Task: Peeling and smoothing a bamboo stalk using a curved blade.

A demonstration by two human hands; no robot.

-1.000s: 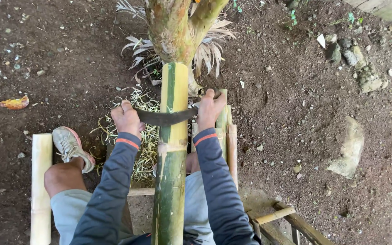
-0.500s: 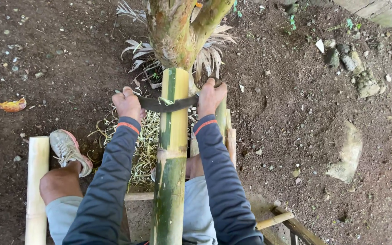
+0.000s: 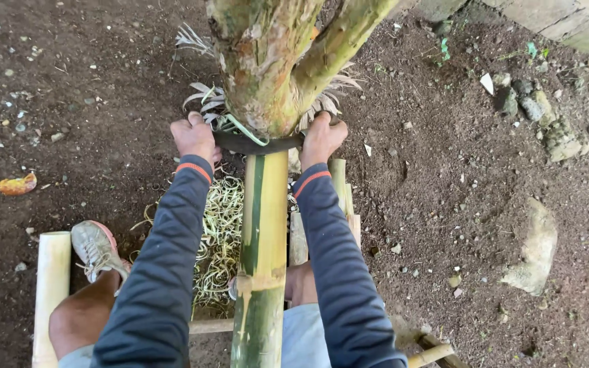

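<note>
A thick green bamboo pole (image 3: 262, 259) runs from between my legs up to the foot of a tree trunk (image 3: 264, 61), with its skin partly scraped to pale yellow. A dark curved blade (image 3: 257, 144) lies across the pole's far end, right against the trunk. My left hand (image 3: 194, 136) grips the blade's left end. My right hand (image 3: 322, 138) grips its right end. A thin green strip curls up off the blade near the trunk. Both arms are stretched out in dark blue sleeves with orange cuff bands.
A heap of pale bamboo shavings (image 3: 221, 235) lies on the dirt under the pole. A short cut bamboo piece (image 3: 50, 286) stands at the left by my shoe (image 3: 95, 249). More split bamboo (image 3: 341, 197) lies right of the pole. Stones (image 3: 532, 255) dot the soil at right.
Both hands have pushed the blade forward along the pole, from its middle up to the far end against the tree trunk.
</note>
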